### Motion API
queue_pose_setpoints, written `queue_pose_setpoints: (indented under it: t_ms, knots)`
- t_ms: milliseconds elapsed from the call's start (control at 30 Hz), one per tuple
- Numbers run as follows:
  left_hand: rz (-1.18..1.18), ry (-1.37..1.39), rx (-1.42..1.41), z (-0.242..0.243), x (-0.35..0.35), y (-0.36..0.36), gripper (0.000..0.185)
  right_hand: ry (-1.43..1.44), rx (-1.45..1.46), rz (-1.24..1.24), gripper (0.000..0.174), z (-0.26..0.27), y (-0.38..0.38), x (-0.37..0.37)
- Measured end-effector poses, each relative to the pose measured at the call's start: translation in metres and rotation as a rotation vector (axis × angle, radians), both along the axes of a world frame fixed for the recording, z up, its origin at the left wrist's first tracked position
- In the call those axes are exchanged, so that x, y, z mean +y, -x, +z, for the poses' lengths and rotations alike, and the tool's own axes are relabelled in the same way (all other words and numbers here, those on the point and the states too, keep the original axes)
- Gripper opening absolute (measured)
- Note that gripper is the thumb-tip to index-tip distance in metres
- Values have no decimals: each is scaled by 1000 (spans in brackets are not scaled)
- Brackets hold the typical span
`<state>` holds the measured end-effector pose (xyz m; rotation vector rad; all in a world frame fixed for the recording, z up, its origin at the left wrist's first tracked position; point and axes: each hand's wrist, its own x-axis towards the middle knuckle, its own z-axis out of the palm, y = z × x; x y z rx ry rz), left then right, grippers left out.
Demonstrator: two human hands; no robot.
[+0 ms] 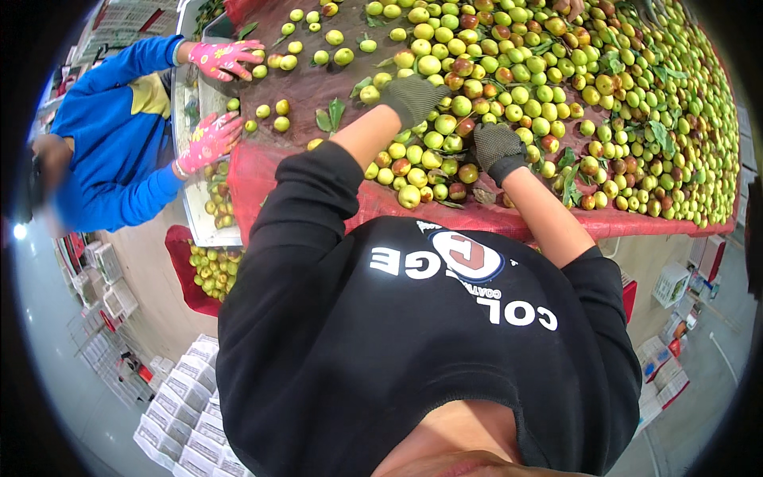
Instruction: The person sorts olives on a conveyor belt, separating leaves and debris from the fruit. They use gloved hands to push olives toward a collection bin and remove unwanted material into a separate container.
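Observation:
A broad heap of green and reddish jujubes (536,107) covers much of a table lined with red sheeting (286,179). My left hand (415,100), in a dark ribbed glove, lies low over the fruit with its fingers pointing right. Its fingertips touch the jujubes, and whether they grip one cannot be seen. Closer to the front edge, my right hand (498,146) wears a matching dark glove. Its fingers curl down among the fruit, and its palm side is hidden. Between and below both hands lies a cluster of jujubes (417,170). Green leaves (331,115) lie left of my left hand.
A co-worker in a blue top (119,137) and pink flowered gloves (223,59) reaches in from the left. Beside them is a white trough (199,206) with jujubes. A red crate (185,274) of jujubes stands below. White boxes (179,399) are stacked lower left. Another hand (569,7) shows at the top.

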<state>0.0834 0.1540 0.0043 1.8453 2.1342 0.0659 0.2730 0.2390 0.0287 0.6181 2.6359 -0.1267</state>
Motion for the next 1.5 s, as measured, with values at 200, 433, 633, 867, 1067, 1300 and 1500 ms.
queue_pose_setpoints:
  t_ms: [200,433,633,867,1067,1300,1500]
  knots:
    - [331,-202,-503,13,-17,26,32,211,150,-108,27,18,-14,13]
    - [696,-669,-2208,55,-138,54,36,1758,582,-1437,35,32,-73,38]
    - [364,-99,-306,18,-108,34,28,1283,534,-1053,40,18,-75,38]
    - [284,386,95,5,-56,1,27,352,296,-484,59,29,-72,39]
    - [346,133,-223,29,-88,18,37,360,436,-576,51,42,-52,44]
    - [556,-593,-2480,57,-236,-38,54,2118,72,-1123,21,88,7,-31]
    - [1276,-888,-2269,33,-383,-177,69,1859,-346,-60,31,42,43,-208]
